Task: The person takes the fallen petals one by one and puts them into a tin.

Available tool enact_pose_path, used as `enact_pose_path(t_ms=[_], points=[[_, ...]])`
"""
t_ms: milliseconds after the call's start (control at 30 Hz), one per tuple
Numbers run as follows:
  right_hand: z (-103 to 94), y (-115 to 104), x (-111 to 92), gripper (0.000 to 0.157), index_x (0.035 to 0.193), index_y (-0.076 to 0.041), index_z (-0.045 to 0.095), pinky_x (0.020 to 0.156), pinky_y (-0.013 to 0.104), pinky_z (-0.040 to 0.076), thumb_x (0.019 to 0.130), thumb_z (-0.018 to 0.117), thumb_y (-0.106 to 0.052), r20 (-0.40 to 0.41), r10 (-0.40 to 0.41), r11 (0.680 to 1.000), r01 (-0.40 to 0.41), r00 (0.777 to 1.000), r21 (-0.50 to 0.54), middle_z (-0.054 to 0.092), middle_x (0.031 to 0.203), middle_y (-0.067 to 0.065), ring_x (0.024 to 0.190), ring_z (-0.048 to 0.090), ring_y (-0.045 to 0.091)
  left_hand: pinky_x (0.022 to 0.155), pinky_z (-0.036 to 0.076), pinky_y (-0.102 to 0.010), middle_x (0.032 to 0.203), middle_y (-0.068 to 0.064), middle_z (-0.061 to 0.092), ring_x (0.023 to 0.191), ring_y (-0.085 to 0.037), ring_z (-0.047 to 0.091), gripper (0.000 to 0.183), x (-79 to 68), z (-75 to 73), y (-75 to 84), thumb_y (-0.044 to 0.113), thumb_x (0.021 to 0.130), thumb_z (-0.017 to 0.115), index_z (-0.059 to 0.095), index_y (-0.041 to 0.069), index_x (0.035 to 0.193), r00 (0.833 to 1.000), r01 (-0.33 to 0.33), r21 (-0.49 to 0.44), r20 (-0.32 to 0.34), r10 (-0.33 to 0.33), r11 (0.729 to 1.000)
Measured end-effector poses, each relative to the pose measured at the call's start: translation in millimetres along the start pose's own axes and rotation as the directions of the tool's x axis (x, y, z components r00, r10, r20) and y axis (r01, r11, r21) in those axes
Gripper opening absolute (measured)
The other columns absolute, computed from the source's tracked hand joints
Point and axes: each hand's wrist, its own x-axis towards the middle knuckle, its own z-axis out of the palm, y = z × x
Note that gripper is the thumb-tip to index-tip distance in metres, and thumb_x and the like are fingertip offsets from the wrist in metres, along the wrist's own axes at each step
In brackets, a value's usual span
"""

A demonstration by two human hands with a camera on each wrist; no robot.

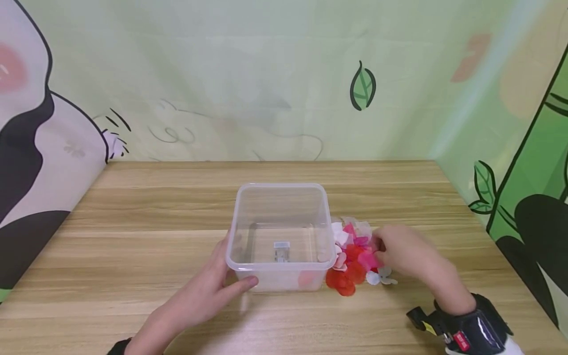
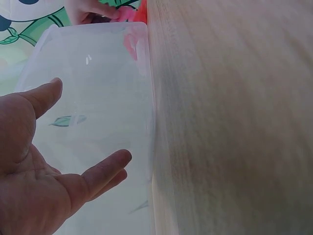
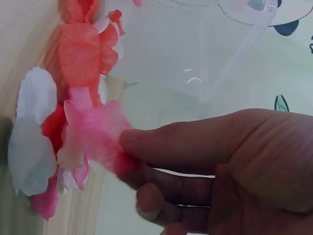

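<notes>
Pinched between the thumb and fingers of the right hand (image 1: 406, 251), at least one pink petal (image 3: 98, 127) is held at the heap (image 1: 355, 252) just right of the clear container (image 1: 281, 266); by the left hand (image 1: 216, 287), nothing is gripped, its thumb and fingers being spread against the near left corner of the container. One container is seen, square and upright, with its top uncovered. Inside its outline, toward the near side, one small pale rectangle (image 1: 281, 251) is shown; whether it is loose or stuck on cannot be told. One heap of petals is gathered beside the container's right wall, made up of red, pink and white pieces; since they are overlapped, a full count cannot be given, but two white petals (image 3: 32, 156) can be picked out at its edge in the right wrist view. One table (image 1: 133, 246) is spread beneath the container, and one outlined leaf (image 1: 363, 88) is printed on the backdrop (image 1: 266, 74) behind it, to the right. To the container's near right, one black strap (image 1: 477, 320) is worn on the right wrist.
</notes>
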Motion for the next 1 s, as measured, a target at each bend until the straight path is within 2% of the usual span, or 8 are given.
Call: enact_pose_path(t_ms=[167,467,800,1000], points=[[-4.6,-2.1,0.4,0.013,0.081,-0.011,0.067,0.055,0.03,0.044,0.089,0.077,-0.005,-0.08,-0.035,0.999,0.036,0.996,0.005,0.053,0.069,-0.002,0.062,0.049,0.016,0.094,0.056,-0.035,0.151,-0.012,0.03,0.121,-0.03,0.057,0.103,-0.5,0.0,0.6,0.014,0.097,0.073,-0.002,0.035,0.166,1.0,0.003,-0.015,0.005,-0.003,1.0],[-9.0,-6.5,-0.1,0.008,0.086,-0.01,0.071,0.052,0.03,0.047,0.089,0.078,-0.008,-0.144,-0.006,0.999,0.011,0.99,0.032,0.059,0.073,0.0,0.059,0.051,0.016,0.097,0.055,-0.039,0.153,-0.01,0.03,0.125,-0.035,0.054,0.104,-1.1,-0.2,1.0,0.014,0.097,0.073,-0.001,0.034,0.166,1.0,-0.018,-0.006,0.0,0.018,1.0],[-9.5,-8.1,-1.9,0.007,0.09,-0.007,0.071,0.046,0.03,0.046,0.088,0.077,-0.005,-0.262,-0.02,0.998,0.037,0.965,0.059,0.061,0.074,0.0,0.052,0.05,0.014,0.098,0.054,-0.04,0.154,-0.008,0.03,0.126,-0.032,0.052,0.104,-1.0,-0.7,1.0,0.016,0.097,0.074,-0.001,0.034,0.166,1.0,-0.021,0.021,-0.005,0.021,1.0],[-8.4,-9.2,-2.5,0.007,0.089,-0.008,0.069,0.044,0.03,0.044,0.088,0.075,-0.005,-0.307,-0.037,0.998,0.053,0.951,0.044,0.059,0.071,-0.002,0.049,0.048,0.012,0.105,0.047,-0.048,0.156,-0.005,0.03,0.132,-0.03,0.047,0.105,-0.8,-1.1,0.9,0.019,0.096,0.075,-0.001,0.035,0.166,1.0,-0.007,0.076,-0.013,0.008,0.997]])
